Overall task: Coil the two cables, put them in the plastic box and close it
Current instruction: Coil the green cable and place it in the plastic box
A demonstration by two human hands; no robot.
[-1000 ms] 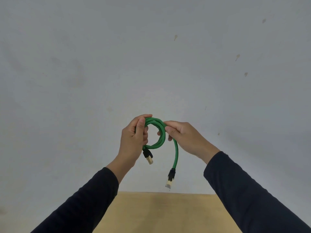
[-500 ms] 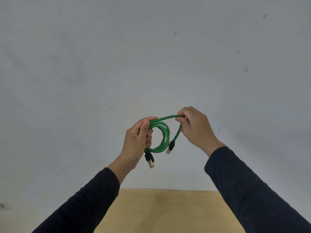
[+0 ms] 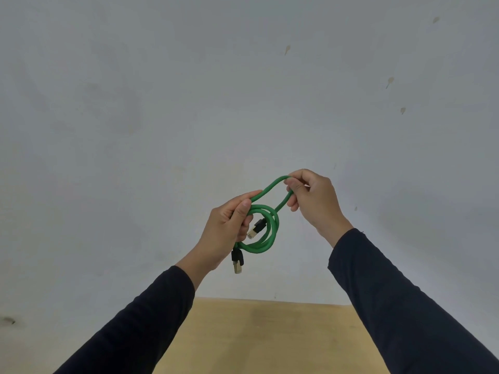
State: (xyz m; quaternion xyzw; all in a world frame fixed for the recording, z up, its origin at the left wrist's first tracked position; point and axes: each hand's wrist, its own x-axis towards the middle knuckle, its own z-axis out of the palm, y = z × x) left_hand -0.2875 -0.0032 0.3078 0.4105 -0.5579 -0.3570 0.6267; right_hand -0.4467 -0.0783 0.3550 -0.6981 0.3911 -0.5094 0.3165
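I hold a green network cable in the air in front of a pale wall, wound into a small coil. My left hand grips the coil at its left side, thumb on top. One black plug with a gold tip hangs below that hand. The other plug lies inside the coil ring. My right hand pinches a loop of the same cable, pulled up and to the right of the coil. The second cable and the plastic box are out of view.
A pale grey wall with a few small marks fills most of the view. The far edge of a light wooden table shows at the bottom between my dark sleeves.
The free end that hung down a second ago has been brought up into the coil. My right hand has moved up and right, drawing out a loop. My left hand stays on the coil.
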